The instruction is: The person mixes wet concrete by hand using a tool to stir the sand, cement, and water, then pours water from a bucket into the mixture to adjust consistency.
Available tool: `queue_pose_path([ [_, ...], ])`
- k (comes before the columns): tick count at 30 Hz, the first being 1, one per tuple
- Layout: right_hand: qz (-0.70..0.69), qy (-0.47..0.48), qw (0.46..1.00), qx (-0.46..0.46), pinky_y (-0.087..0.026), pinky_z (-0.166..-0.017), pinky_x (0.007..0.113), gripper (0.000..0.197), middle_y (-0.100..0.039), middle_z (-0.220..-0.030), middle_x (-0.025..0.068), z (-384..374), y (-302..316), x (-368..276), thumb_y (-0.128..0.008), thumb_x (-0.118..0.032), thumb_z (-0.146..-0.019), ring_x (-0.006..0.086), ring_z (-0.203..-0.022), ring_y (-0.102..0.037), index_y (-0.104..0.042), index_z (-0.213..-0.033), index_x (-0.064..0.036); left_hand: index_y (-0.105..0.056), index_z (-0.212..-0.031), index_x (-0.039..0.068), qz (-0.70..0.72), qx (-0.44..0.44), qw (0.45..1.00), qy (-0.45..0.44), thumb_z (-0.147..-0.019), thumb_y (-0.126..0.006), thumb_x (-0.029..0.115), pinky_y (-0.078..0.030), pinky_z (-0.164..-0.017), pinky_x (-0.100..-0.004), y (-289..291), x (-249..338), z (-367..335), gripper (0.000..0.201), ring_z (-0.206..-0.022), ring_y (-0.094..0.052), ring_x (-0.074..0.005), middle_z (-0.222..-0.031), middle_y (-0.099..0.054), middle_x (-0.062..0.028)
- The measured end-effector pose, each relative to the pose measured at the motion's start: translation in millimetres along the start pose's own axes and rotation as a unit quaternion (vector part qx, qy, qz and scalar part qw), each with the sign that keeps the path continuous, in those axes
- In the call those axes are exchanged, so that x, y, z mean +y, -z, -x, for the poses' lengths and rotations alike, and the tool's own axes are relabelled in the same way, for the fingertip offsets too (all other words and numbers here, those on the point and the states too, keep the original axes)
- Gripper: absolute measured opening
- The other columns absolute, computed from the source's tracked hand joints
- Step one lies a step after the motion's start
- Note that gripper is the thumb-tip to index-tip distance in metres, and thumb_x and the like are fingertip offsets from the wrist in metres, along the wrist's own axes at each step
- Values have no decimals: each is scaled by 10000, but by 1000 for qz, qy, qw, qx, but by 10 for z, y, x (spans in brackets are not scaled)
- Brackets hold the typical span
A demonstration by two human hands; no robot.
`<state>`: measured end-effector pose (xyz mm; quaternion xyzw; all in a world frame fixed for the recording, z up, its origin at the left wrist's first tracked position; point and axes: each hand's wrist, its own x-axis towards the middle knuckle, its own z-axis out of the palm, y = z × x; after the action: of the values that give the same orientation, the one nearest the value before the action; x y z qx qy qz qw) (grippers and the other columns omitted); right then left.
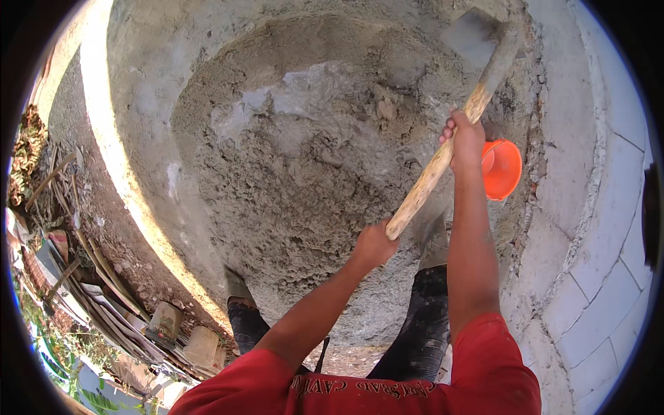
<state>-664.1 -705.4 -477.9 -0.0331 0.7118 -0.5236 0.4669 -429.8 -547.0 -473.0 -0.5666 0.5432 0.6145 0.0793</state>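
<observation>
Gripping a long-handled tool (430, 181) with both bare hands, the person stands over a broad, rough bed of wet grey mix (290, 180). The left hand (375, 245) is closed around the butt end of the pale wooden handle, while the right hand (469, 138) grasps it farther up, its fingers (448, 130) wrapped and clamped on the wood. From there the handle slants away to the upper right, where its darker, grey-coated stretch meets a broad metal blade (473, 37) near the far right edge of the mix; whether the blade touches the ground cannot be told. An orange bucket (506, 173) shows just to the right of the right wrist. Below the hands, two mud-caked boots (434, 250) stand at the near part of the mix, well apart. Pale slabs (595, 304) line the right side, and stacked boards (104, 304) lie at the lower left.
</observation>
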Motion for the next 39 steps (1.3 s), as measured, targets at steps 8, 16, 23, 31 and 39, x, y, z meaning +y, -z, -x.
queue_pose_path([
  [8, -33, -122, 991, 37, -460, -431, 318, 110, -478, -640, 29, 50, -25, 806, -579, -92, -882, 136, -493, -472, -515, -810, -38, -648, -1090, 24, -27, -47, 997, 54, -795, -673, 229, -528, -816, -515, 535, -246, 442, 360, -905, -663, -452, -945, -689, -271],
  [16, -84, -135, 987, -31, -454, -421, 317, 170, -485, -642, 29, 1990, -614, 519, -609, -32, -896, 130, -464, -487, -468, -989, -47, -668, -1078, 100, 25, 25, 997, 67, -767, -733, 281, -547, -702, -511, 332, -1252, 1703, 365, -782, -670, -426, -840, -697, -205],
  [23, 41, 25, 989, -142, -460, -438, 313, 195, -503, -613, 38, 270, -1772, -6, -601, -116, -910, 135, -467, -496, -507, -767, -24, -640, -1075, 59, 83, 118, 989, 17, -790, -700, 247, -523, -726, -522, 903, -519, 161, 347, -823, -653, -464, -857, -690, -238],
  [31, 95, -164, 977, -97, -454, -431, 317, 124, -504, -640, 34, 1644, -1338, 1230, -605, -108, -907, 137, -466, -484, -530, -846, -31, -638, -1213, 94, 86, 84, 986, 113, -808, -716, 274, -542, -773, -486, 263, -1507, 1478, 449, -867, -674, -434, -906, -705, -222],
  [39, 74, 80, 976, -190, -475, -437, 306, 144, -520, -616, 42, 1383, -2662, 176, -606, -65, -903, 129, -457, -511, -482, -951, -9, -641, -1111, 22, 164, 184, 969, -12, -811, -708, 226, -524, -708, -417, 1269, -1265, 413, 368, -751, -695, -313, -828, -696, -180],
])
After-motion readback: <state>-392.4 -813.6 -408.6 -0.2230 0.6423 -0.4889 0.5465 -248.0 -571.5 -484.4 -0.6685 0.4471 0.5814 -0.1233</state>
